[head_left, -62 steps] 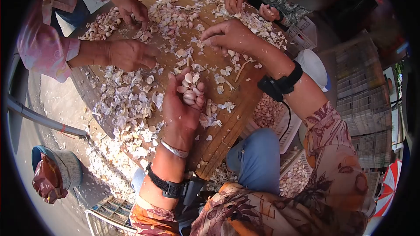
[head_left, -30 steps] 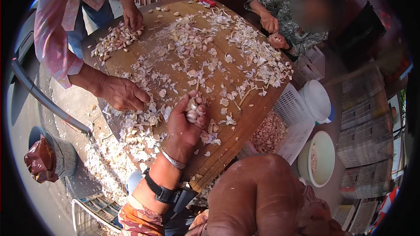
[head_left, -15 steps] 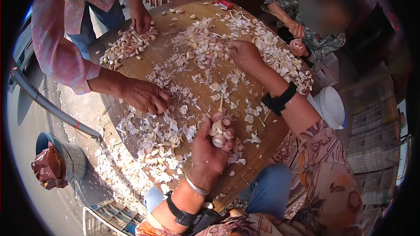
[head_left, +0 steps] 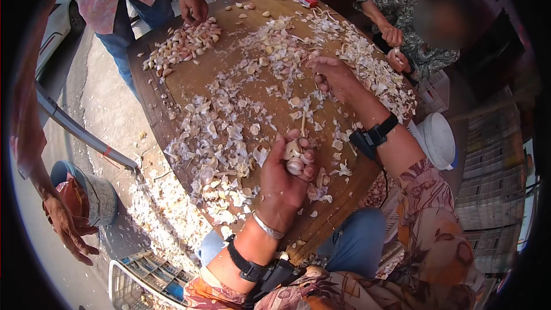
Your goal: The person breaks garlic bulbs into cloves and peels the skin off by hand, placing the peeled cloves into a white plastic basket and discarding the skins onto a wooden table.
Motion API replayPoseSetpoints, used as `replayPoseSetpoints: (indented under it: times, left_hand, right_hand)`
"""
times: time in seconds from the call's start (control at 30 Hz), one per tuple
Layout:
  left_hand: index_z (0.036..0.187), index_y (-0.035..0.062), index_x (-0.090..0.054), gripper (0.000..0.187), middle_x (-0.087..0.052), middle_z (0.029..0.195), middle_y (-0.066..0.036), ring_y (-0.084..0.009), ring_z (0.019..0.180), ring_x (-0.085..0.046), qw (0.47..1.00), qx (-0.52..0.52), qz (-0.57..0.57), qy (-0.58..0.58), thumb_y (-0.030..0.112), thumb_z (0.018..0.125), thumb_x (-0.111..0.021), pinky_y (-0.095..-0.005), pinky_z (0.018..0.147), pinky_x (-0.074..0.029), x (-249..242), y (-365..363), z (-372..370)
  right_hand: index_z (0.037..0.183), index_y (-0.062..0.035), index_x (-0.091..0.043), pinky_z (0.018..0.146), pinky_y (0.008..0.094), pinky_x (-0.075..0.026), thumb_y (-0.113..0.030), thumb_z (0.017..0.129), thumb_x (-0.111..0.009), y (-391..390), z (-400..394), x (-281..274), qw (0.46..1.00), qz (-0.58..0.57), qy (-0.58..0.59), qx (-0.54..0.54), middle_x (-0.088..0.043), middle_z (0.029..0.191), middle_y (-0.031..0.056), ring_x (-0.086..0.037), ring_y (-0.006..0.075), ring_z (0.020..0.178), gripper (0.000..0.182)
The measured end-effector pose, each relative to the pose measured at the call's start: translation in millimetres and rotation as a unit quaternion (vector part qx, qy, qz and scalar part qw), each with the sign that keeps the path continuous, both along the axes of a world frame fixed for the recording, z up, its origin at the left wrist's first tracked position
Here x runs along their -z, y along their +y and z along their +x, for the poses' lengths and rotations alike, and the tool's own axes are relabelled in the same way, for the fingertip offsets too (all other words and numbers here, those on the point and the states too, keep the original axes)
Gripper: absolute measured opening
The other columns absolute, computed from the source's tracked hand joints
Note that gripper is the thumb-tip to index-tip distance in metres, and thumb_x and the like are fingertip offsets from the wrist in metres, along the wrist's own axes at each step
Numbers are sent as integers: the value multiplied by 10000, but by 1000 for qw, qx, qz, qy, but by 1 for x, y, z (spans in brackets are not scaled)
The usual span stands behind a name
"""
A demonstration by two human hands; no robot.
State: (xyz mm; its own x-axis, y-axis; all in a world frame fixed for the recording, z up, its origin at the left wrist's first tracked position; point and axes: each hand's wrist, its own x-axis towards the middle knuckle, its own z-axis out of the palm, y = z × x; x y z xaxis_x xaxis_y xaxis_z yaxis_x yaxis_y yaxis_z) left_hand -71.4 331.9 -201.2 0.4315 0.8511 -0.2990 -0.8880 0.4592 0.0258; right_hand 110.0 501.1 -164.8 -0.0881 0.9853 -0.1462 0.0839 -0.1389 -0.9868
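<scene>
Pink-sleeved co-worker's hand (head_left: 69, 229) has swung off the table (head_left: 194, 80) since prev. frame, now hanging by a bucket (head_left: 103, 201) w/ brown bag (head_left: 77, 194) at its mouth. Our L hand (head_left: 284, 186), over table's near side, has fingers curled round garlic (head_left: 295, 165). Our R hand (head_left: 340, 79) hovers nr. the clove pile (head_left: 281, 51), fingers half-bent; can't tell if they grip anything. Below table edge, we see white crate (head_left: 393, 209) w/ pinkish cloves (head_left: 376, 190); white tub (head_left: 441, 138) beyond, contents unclear.
</scene>
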Motion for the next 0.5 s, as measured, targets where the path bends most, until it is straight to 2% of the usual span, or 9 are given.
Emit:
replayPoseSetpoints:
  times: [0.03,0.07,0.13,0.17,0.2,0.37,0.4,0.47,0.5]
  left_hand:
    - [1050,106,-530,269,-580,853,-57,-181,675,-549,1000,4,1,5,335,949,-431,-270,482,-416,1,0,0]
    - [1044,119,-531,262,-576,855,-45,-181,677,-548,1000,8,3,12,342,944,-435,-273,470,-428,1,1,0]
    - [1042,118,-534,255,-577,852,-47,-185,673,-546,1000,2,1,3,334,941,-442,-272,471,-427,4,3,-1]
    - [1039,117,-537,248,-579,848,-49,-188,669,-545,1000,0,-1,-7,326,938,-449,-270,472,-427,5,4,-2]
    - [1039,117,-537,248,-579,848,-49,-188,669,-545,1000,-2,-1,-6,326,938,-449,-270,472,-427,4,6,-3]
    - [1034,102,-541,245,-578,848,-60,-199,662,-538,1000,-10,-10,18,309,933,-459,-256,474,-420,1,4,-1]
    - [1034,102,-541,245,-578,848,-60,-199,662,-538,1000,-12,-10,20,309,933,-459,-256,474,-420,1,4,-1]
    - [1030,98,-544,246,-577,845,-60,-197,665,-542,1000,-16,-10,16,306,931,-460,-251,461,-407,3,5,-1]
    - [1030,98,-544,246,-577,845,-60,-197,665,-542,1000,-17,-10,15,306,931,-460,-251,461,-407,4,5,-1]
  right_hand:
    - [846,-13,-641,587,281,-464,-136,786,-633,2,-11,0,984,50,-170,15,-618,774,71,-587,148,686,137]
    - [846,-13,-641,587,281,-464,-136,786,-633,13,-13,9,984,50,-169,14,-618,774,71,-587,148,686,137]
    - [847,-24,-656,646,341,-467,-150,765,-656,36,-23,22,835,380,-390,-82,-633,809,102,-601,231,722,150]
    - [881,-41,-661,726,381,-464,-152,739,-672,41,-26,23,865,294,-388,-125,-623,910,144,-600,307,823,180]
    - [881,-41,-661,726,381,-464,-152,739,-672,45,-28,23,865,295,-386,-126,-623,910,144,-600,307,823,180]
    - [954,-21,-626,731,342,-460,-142,786,-626,41,-32,29,722,352,-582,-125,-619,893,146,-600,248,833,207]
    - [954,-21,-626,731,342,-460,-142,786,-626,37,-31,29,722,354,-581,-126,-619,893,146,-600,248,833,207]
    - [955,-9,-595,703,334,-455,-167,832,-593,19,-32,14,906,271,-307,-111,-610,874,77,-573,184,781,201]
    - [978,-16,-570,620,269,-447,-178,883,-549,-15,-44,-21,955,123,-245,-114,-583,895,21,-527,96,738,189]
